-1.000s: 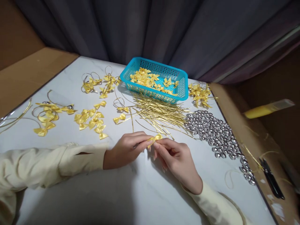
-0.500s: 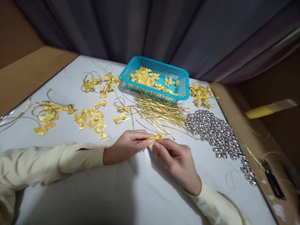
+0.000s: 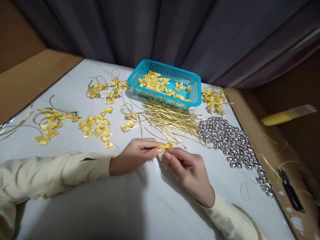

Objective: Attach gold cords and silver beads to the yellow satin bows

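A small yellow ribbon bow (image 3: 169,145) is pinched between my two hands over the front half of the table. My left hand (image 3: 140,152) grips its left side between thumb and fingers. From the right, the thumb and forefinger of my right hand (image 3: 188,171) close on its lower edge. My fingers hide part of the bow, and I cannot make out whether anything else is held with it. Just beyond my hands lies a heap of gold wire ties (image 3: 172,120). Loose yellow bows (image 3: 97,125) lie to the left of that heap.
A blue basket (image 3: 163,99) of yellow bows stands at the back. Shiny silver bells or beads (image 3: 227,140) spread along the right side. Bows with looped ties (image 3: 50,121) lie at left, others (image 3: 214,100) at back right. Black-handled cutters (image 3: 291,190) rest on the right ledge.
Almost nothing differs. Both hands keep their pinch on the bow, and the view has shifted very slightly.
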Demonstrator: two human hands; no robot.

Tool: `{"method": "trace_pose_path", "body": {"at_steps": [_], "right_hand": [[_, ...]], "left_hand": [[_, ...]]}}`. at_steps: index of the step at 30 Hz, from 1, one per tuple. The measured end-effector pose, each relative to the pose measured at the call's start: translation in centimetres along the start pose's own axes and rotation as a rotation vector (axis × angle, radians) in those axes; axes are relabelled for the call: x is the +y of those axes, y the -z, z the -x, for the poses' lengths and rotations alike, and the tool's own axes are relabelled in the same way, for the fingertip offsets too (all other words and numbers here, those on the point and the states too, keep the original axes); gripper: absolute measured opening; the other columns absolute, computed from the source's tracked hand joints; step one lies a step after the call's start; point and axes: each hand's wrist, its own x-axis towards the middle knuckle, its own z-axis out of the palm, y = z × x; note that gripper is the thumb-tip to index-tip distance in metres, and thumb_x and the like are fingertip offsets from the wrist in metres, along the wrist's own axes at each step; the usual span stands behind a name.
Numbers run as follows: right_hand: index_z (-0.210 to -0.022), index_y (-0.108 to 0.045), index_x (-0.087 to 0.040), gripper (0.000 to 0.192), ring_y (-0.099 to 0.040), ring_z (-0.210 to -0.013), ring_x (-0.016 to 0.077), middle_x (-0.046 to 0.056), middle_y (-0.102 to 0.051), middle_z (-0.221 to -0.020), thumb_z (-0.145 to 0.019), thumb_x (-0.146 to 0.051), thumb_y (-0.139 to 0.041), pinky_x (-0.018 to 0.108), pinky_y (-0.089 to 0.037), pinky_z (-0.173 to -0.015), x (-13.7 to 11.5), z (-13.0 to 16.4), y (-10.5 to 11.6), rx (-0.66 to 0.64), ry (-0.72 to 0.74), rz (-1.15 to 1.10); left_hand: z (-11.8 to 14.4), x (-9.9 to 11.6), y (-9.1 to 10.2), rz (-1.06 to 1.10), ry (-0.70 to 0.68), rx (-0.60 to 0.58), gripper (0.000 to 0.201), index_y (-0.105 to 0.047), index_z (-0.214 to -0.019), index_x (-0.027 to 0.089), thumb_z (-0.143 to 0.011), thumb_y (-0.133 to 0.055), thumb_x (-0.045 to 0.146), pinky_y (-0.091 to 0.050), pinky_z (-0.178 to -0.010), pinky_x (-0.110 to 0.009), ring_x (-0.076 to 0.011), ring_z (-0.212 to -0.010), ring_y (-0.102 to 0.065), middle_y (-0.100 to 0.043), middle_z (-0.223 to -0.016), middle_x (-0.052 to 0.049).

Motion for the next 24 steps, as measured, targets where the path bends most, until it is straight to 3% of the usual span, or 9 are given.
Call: {"method": "trace_pose_path", "body": {"at_steps": [18, 24], "right_hand": [[-0.073, -0.061, -0.015, 0.020, -0.040, -0.041, 0.0051, -0.002, -0.054, -0.054, -0.086, -0.024, -0.049, 0.018, -0.033, -0.042, 0.16, 0.01, 0.02, -0.024, -0.005, -0.043], [-0.076, -0.062, -0.014, 0.018, -0.042, -0.041, 0.0051, -0.002, -0.054, -0.054, -0.086, -0.022, -0.049, 0.018, -0.033, -0.043, 0.09, -0.05, -0.01, -0.028, -0.010, -0.057]], "left_hand": [[0.08, -0.09, 0.07, -0.066, -0.027, 0.024, 0.021, -0.072, -0.092, 0.014, -0.083, -0.054, 0.019, -0.047, -0.066, -0.020, -0.0104, -0.072, -0.056, -0.066, -0.082, -0.005], [0.08, -0.42, 0.12, -0.142, -0.116, 0.041, 0.020, -0.072, -0.090, 0.013, -0.083, -0.053, 0.016, -0.047, -0.066, -0.020, -0.0108, -0.072, -0.057, -0.067, -0.080, -0.005]]}}
